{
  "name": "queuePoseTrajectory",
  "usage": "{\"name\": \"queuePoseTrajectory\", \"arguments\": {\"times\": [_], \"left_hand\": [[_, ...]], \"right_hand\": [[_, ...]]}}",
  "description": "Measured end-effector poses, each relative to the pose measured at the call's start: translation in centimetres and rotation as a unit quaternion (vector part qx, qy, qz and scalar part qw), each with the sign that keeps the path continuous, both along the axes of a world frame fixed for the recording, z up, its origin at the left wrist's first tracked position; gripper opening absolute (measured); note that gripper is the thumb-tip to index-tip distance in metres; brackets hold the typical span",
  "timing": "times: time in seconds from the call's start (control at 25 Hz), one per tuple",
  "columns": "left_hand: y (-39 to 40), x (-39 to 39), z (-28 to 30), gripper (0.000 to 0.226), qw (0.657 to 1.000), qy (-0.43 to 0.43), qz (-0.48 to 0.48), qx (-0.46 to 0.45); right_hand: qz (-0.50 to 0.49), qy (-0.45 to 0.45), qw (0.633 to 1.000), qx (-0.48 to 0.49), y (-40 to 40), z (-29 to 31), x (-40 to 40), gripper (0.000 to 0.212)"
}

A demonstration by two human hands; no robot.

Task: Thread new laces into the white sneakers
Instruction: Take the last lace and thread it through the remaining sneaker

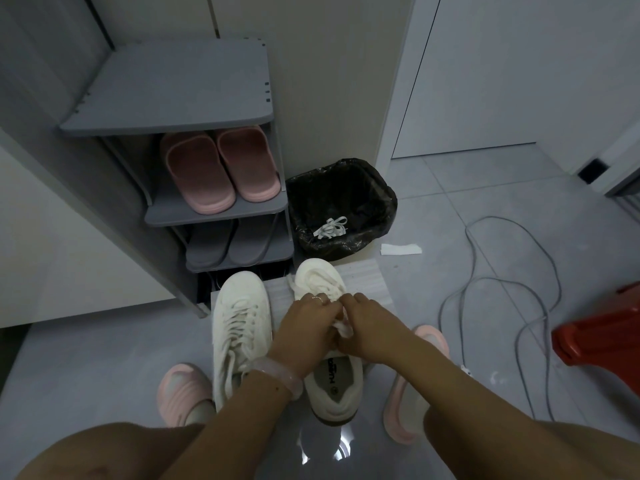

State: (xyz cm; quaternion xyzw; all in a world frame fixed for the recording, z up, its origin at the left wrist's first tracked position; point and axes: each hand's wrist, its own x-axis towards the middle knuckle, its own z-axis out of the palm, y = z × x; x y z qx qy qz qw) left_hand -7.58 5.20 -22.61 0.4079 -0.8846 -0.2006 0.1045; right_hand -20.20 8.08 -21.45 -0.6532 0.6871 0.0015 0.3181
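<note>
Both forearms reach down and forward from the bottom of the view, converging over the right-hand white sneaker (333,372); the left hand (304,327) comes in from the lower left with the wrist bent slightly inward, a pale translucent bracelet (277,374) round that wrist and a thin ring (319,299) on one finger; the right hand (365,329) comes in from the lower right, its back turned up toward the camera. The fingers of both hands are curled and meet above the sneaker's tongue, pinching a white lace (343,325) between them; a short crumpled piece of that lace shows in the gap between the two hands. This sneaker stands on a pale sheet (367,277) on the grey tiled floor (485,209), toe pointing away, its insole visible behind the hands; the other white sneaker (240,327) stands just beside it on the left, already laced, partly under the left forearm. Ahead of the shoes a black-lined waste bin (341,209) holds a loose white lace (330,227); to its left a grey shoe rack (173,91) carries pink slippers (221,168) above grey slippers (225,245); a grey cable (540,251) loops across the floor on the right, near a red object (602,330) at the edge.
</note>
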Motion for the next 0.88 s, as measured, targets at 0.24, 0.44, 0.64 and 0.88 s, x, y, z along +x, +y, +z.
{"name": "queuePoseTrajectory", "arguments": {"times": [0.24, 0.44, 0.64, 0.88], "left_hand": [[-1.2, 1.5, -0.3, 0.019, 0.996, 0.079, -0.033, -0.020], [-1.8, 1.8, 3.1, 0.021, 0.968, 0.232, 0.096, -0.002], [-3.6, 3.6, 7.5, 0.029, 0.778, 0.518, 0.303, 0.184], [-3.0, 2.1, 4.1, 0.038, 0.829, 0.306, 0.328, 0.333]], "right_hand": [[0.052, -0.094, 0.994, 0.014, -0.9, 0.2, -1.4, 0.046], [0.015, -0.071, 0.997, 0.018, -1.1, -0.3, -2.2, 0.052], [-0.011, -0.096, 0.995, -0.022, -0.9, -0.1, -1.2, 0.053], [0.011, -0.077, 0.996, -0.045, -0.6, 0.1, -1.6, 0.104]]}}
